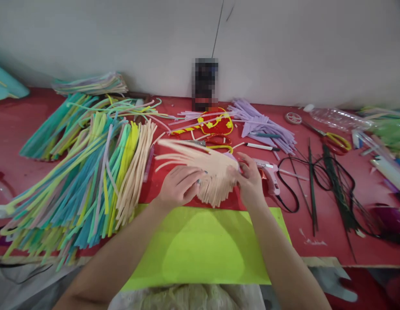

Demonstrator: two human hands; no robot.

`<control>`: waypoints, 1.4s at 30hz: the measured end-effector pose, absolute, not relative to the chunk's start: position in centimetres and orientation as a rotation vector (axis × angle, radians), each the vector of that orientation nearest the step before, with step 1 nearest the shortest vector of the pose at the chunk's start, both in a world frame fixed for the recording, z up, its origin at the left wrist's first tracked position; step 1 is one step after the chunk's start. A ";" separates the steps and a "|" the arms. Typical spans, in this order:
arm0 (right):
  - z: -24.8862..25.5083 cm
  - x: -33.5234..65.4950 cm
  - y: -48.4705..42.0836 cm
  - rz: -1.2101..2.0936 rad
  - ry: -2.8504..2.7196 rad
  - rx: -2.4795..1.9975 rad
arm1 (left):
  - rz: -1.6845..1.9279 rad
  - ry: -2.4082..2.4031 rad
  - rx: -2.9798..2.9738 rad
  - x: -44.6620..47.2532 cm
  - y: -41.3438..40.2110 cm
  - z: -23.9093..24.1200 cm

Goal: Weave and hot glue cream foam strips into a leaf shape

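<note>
Cream chenille stems (pipe cleaners) (212, 161), joined into a fan-like piece, are raised over the front of the table. Several loose ends reach out to the left, and short ends form a rounded lower edge. My left hand (182, 186) is closed, fingers pinching the piece at its left lower side. On its right edge, my right hand (249, 178) grips the same piece between thumb and fingers. Just right of that hand lies a pink glue gun (269, 174) with a black cord. Behind the piece are red-handled scissors (217, 140) and a black-and-white pen (262, 147).
Bundles of coloured chenille stems (86, 181) cover the left side. Purple stems (261, 125) and a red-and-yellow ornament (215, 122) lie at the back. A yellow-green sheet (203, 245) spans the front edge. Dark wires (338, 193), yellow-handled scissors (337, 142) and a plastic bottle (340, 118) are right.
</note>
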State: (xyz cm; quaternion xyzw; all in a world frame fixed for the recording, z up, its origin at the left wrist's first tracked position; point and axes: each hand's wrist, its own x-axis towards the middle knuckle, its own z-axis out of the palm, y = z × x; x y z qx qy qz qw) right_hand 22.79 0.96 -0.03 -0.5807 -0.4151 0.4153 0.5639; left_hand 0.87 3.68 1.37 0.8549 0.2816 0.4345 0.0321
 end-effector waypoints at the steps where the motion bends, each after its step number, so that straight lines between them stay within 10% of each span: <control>1: 0.0 23.4 1.1 0.961 -0.914 -1.363 | 1.330 0.835 2.620 0.9 3.7 1.2; 17: -0.5 24.5 1.8 1.030 -0.701 -1.182 | 1.085 1.090 1.299 1.9 5.9 -0.2; 42: -1.6 22.5 0.7 1.508 -0.849 -1.325 | 1.149 1.117 0.800 2.0 6.2 -2.0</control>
